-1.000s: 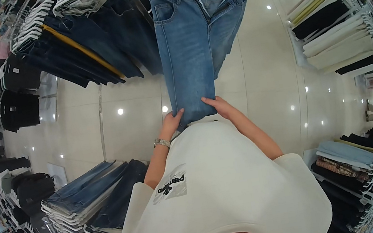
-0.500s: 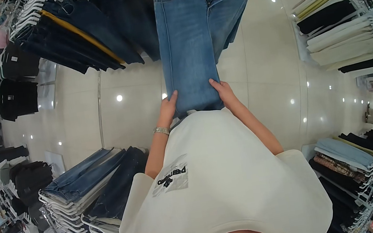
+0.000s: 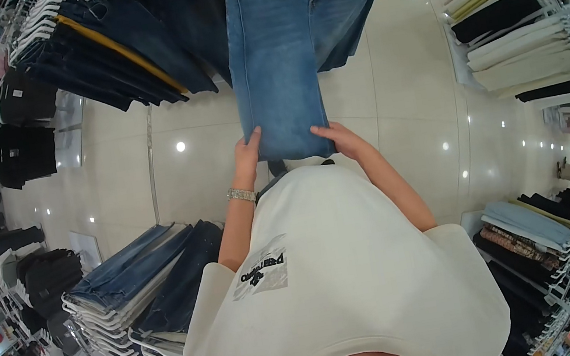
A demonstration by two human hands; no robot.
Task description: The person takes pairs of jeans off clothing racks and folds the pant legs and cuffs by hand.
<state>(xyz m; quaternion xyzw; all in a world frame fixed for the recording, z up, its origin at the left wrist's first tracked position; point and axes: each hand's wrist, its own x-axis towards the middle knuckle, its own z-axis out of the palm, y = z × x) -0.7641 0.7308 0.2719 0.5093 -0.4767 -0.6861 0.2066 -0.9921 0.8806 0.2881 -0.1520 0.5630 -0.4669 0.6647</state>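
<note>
A pair of blue jeans (image 3: 277,60) hangs from the top of the view, its open zip and waistband near the upper edge. At the left edge of the lower leg end, my left hand (image 3: 249,152), with a metal watch on the wrist, pinches the denim, thumb on top. My right hand (image 3: 340,137) grips the opposite edge, its thumb lying on the front of the fabric. The fingers of both hands are partly hidden beneath the cloth. Between the hands the denim is spread fairly flat.
Dark jeans (image 3: 108,49) hang on white hangers at the upper left. Folded jeans on hangers (image 3: 128,270) are at the lower left. Racks of light trousers (image 3: 523,54) and other trousers (image 3: 531,225) stand at the right. Black garments (image 3: 25,153) hang at the far left, above a shiny tiled floor (image 3: 204,183).
The jeans' lower end and both hands have moved up in the view, then slightly left since the middle frame. The waistband has shifted toward the top edge. Both hands keep their hold.
</note>
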